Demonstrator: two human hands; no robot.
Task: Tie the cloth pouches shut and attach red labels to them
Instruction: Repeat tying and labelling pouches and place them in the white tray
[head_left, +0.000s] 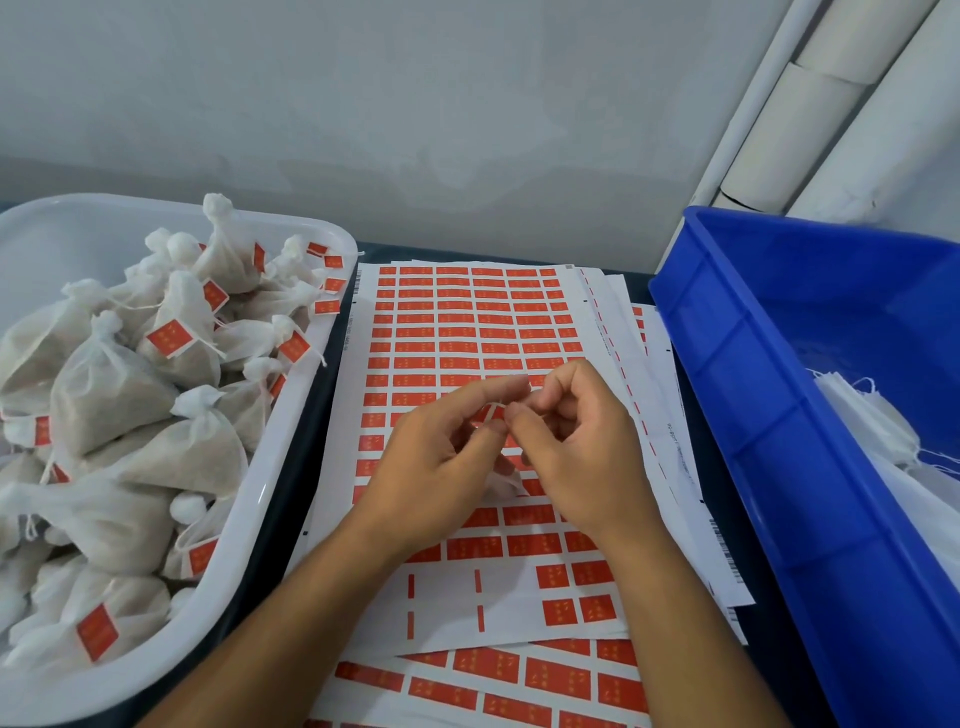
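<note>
The red label (493, 413) sits between our two hands, just above the sticker sheet (467, 322) in the middle of the table; only a sliver of it shows between the fingertips. Our left hand (441, 452) pinches it with thumb and forefinger, and our right hand (576, 431) meets it from the other side, fingers curled in on the same small piece. A bit of white cloth (506, 480) peeks out under the hands, likely the pouch or its string, though we cannot tell which hand holds it, if either.

We judge the label to be very light, thin and floppy, with a sticky back that will cling to skin or fold onto itself, so we should hold it by its edges and keep it flat. The string is thin and limp, so it needs a fingertip pinch.

The finished pouches (114, 395) lie piled in the white basin (291, 415) on the left, soft, filled and slumping; they are best taken by the gathered neck. Empty cloth bags (872, 431) wait in the blue bin (769, 415) on the right.
</note>
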